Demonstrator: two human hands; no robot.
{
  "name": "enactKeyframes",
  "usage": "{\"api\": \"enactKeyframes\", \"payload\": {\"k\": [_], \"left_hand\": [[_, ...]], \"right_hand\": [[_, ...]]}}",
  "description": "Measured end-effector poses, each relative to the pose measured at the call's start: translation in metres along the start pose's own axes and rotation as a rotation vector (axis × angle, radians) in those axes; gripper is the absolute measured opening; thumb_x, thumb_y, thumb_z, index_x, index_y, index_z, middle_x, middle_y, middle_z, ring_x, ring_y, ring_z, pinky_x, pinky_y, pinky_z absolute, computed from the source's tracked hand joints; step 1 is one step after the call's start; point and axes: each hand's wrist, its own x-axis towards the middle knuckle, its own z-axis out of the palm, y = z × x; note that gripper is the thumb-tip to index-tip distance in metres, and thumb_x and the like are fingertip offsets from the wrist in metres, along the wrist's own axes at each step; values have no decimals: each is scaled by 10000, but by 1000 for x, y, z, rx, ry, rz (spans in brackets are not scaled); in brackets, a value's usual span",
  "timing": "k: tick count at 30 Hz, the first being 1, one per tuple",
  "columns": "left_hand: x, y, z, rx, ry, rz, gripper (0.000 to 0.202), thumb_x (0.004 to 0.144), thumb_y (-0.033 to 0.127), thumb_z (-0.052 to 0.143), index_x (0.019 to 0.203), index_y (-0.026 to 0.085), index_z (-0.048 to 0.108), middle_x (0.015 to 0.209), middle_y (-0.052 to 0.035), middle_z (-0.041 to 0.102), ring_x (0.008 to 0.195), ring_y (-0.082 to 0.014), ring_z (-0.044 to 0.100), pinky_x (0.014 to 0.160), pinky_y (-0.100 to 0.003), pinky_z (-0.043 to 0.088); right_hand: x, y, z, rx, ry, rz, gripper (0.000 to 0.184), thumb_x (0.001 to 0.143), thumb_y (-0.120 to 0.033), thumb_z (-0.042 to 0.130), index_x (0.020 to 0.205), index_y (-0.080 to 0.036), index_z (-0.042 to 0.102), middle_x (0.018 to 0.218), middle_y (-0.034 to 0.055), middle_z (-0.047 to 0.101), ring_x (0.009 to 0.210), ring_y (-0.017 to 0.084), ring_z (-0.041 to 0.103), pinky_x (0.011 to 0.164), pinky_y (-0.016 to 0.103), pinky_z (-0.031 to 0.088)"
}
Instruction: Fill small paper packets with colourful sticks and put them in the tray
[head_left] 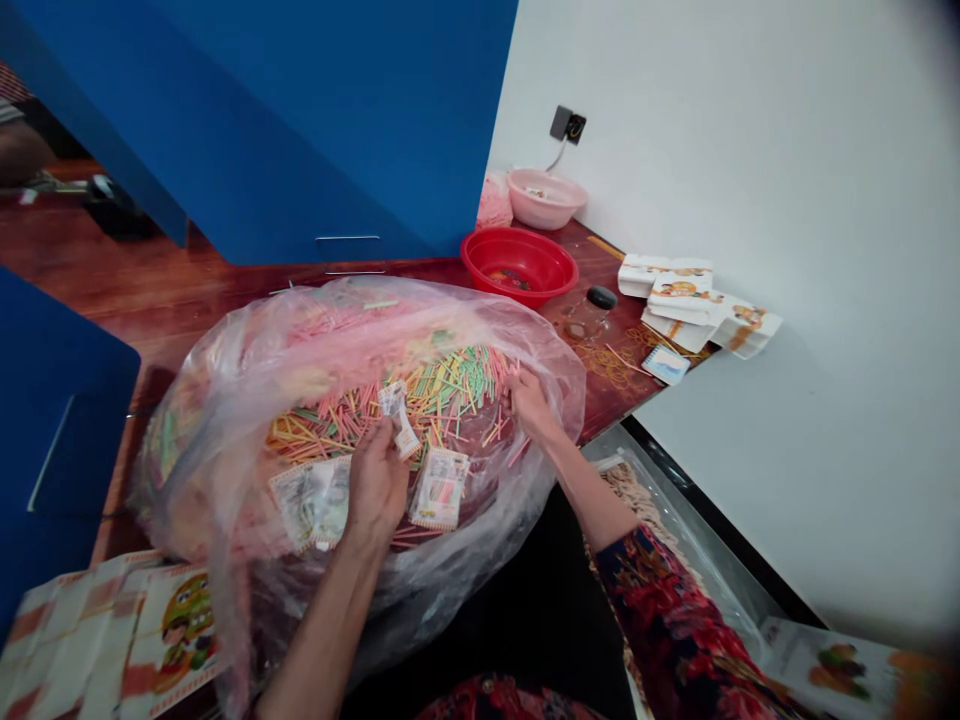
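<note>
A large clear plastic bag (247, 350) lies wide open on the table, holding a heap of thin pink, yellow and green sticks (442, 390). Over the heap, my left hand (377, 480) is closed on a small printed packet (400, 418) that looks bent. My right hand (531, 408) is at the right edge of the heap, its fingers pinched together with a pink stick tip showing at them. Below the left hand lies a filled printed packet (441, 488) with pink sticks showing through its window. More printed packets (315, 500) lie to its left, partly under my left hand.
A red basin (521, 265), a pink basin (546, 198) and a clear jar with a black lid (592, 312) stand behind, right. Rubber bands (611, 368) and banded packet stacks (682, 295) lie beside the wall. Blue partitions (337, 120) rise behind. Printed bundles (120, 635) are front left.
</note>
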Motion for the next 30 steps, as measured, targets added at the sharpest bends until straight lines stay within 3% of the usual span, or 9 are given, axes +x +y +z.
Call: {"api": "enactKeyframes", "payload": {"k": [3, 6, 9, 12, 18, 21, 23, 27, 30], "left_hand": [[-3, -2, 2, 17, -14, -10, 291, 976, 81, 508, 766, 130, 703, 774, -25, 712, 690, -97, 666, 645, -196, 539], [-7, -3, 1, 24, -23, -9, 251, 960, 93, 544, 772, 137, 705, 778, -22, 717, 688, -98, 668, 653, -197, 546], [-7, -3, -4, 29, -33, 26, 188, 925, 99, 606, 774, 145, 707, 792, -10, 718, 698, -95, 670, 675, -202, 560], [-7, -5, -11, 41, -65, 75, 142, 892, 133, 673, 753, 146, 698, 784, 1, 707, 691, -90, 659, 670, -197, 557], [-6, -12, -24, 99, -173, 125, 234, 715, 301, 887, 788, 168, 708, 787, 17, 707, 716, -105, 659, 687, -220, 562], [-8, -12, -34, 294, -203, 199, 301, 695, 413, 892, 811, 177, 745, 768, 15, 702, 671, -105, 629, 633, -211, 530], [-10, -12, -41, 474, -208, 282, 282, 737, 440, 855, 811, 180, 774, 735, 14, 696, 655, -104, 606, 618, -199, 507], [-16, -11, -49, 653, -193, 332, 172, 745, 318, 851, 866, 200, 820, 795, -16, 764, 724, -142, 651, 677, -218, 520], [-21, -11, -47, 646, -182, 293, 140, 705, 219, 862, 841, 206, 828, 825, -29, 788, 766, -170, 685, 735, -248, 541]], "right_hand": [[-17, -7, 20, 280, -38, 20, 267, 837, -473, 572, 882, -244, 442, 678, -37, 534, 522, 136, 498, 515, 267, 438], [-34, -11, 37, 442, -48, -113, 252, 853, -436, 593, 951, -252, 450, 725, -48, 549, 604, 140, 545, 615, 274, 481], [-46, -7, 46, 271, -74, -225, 185, 916, -406, 565, 912, -255, 458, 802, -14, 587, 751, 167, 589, 757, 305, 497], [-54, 2, 49, 132, -108, -237, 136, 924, -375, 539, 942, -255, 477, 879, 8, 597, 824, 182, 598, 775, 308, 485], [-57, 12, 51, 22, -136, -315, 384, 958, -302, 460, 1337, -245, 466, 876, -8, 616, 809, 175, 619, 828, 318, 468], [-54, 11, 53, 45, -124, -285, 268, 963, -303, 455, 1196, -234, 568, 783, -17, 613, 755, 175, 605, 786, 314, 470], [-52, 5, 54, 189, -39, -193, 151, 936, -289, 485, 1023, -223, 589, 743, -23, 598, 737, 169, 627, 770, 308, 482], [-54, -31, 55, 637, -6, 18, 31, 884, -238, 547, 905, -216, 546, 723, -31, 562, 690, 157, 654, 729, 302, 528], [-65, -65, 56, 758, -101, -9, 40, 912, -256, 559, 929, -225, 540, 757, -20, 565, 715, 158, 657, 685, 283, 541]]}}
